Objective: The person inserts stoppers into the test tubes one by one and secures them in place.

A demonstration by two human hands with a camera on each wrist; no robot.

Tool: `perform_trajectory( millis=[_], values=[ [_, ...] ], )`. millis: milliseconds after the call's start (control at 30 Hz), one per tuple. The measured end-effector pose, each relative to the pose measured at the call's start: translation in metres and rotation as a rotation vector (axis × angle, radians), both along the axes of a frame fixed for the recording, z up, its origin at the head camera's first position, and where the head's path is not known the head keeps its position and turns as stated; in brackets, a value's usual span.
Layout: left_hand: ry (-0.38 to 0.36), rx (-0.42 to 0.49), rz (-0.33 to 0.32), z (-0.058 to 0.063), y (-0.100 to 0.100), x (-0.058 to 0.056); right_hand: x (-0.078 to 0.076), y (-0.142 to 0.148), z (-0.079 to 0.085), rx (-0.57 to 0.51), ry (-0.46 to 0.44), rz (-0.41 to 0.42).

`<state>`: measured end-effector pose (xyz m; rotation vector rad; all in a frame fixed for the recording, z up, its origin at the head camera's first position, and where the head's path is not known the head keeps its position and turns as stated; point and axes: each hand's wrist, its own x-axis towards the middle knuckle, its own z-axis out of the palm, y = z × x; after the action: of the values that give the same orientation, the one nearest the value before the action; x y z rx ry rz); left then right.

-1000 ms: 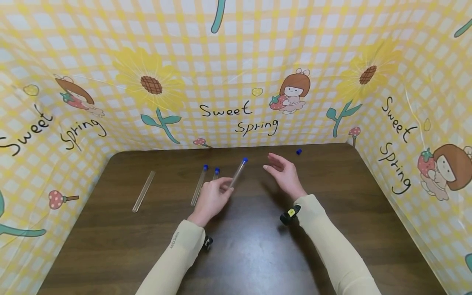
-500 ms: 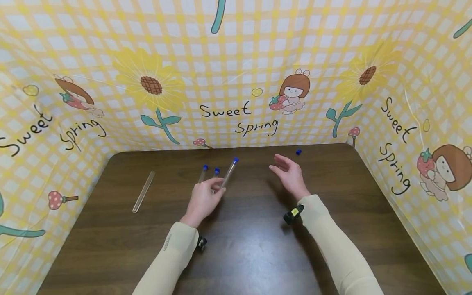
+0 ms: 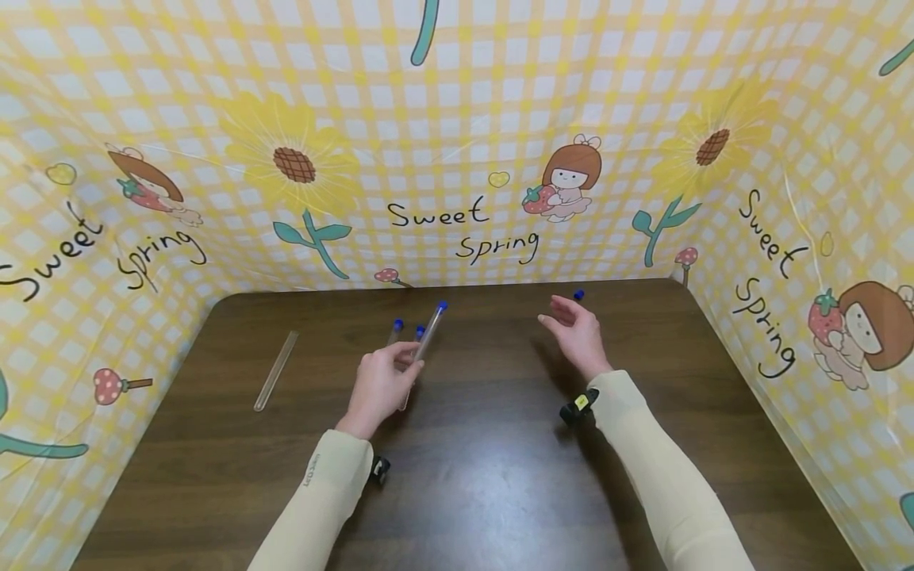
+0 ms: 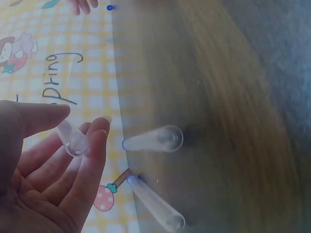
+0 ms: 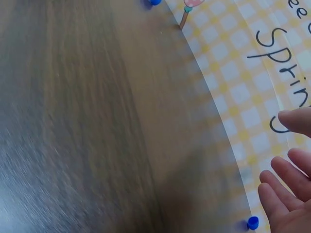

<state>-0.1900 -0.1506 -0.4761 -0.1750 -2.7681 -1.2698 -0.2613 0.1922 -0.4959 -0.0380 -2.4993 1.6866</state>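
My left hand pinches a clear test tube with a blue cap between thumb and fingers, tilted with the cap up and away. In the left wrist view its rounded bottom pokes out between the fingertips. Two more blue-capped test tubes, one beside the other, lie on the table just past that hand, which partly hides them in the head view. Farther left lies an uncapped test tube. My right hand hovers over the table with relaxed fingers, holding nothing. A loose blue cap sits just beyond it.
The dark wood table meets a yellow checked cloth that stands as a wall at the back and on both sides. A small camera is strapped to each wrist.
My left hand has moved left with the capped test tube, now overlapping the two lying tubes. My right hand has drifted right, nearer the loose blue cap.
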Motion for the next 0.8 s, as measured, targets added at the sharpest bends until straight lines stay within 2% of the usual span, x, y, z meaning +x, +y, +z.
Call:
perform_trajectory(
  millis=[200,533,800],
  values=[
    [0.047,-0.029,0.006,0.001,-0.010,-0.002,-0.002,0.010,0.004,0.031,-0.006,-0.031],
    [0.173,-0.106,0.051,0.000,-0.026,-0.006,-0.011,0.024,0.006,0.087,-0.020,-0.065],
    [0.188,-0.125,0.092,0.002,-0.043,-0.008,-0.021,0.036,0.006,0.136,-0.009,-0.086]
  ],
)
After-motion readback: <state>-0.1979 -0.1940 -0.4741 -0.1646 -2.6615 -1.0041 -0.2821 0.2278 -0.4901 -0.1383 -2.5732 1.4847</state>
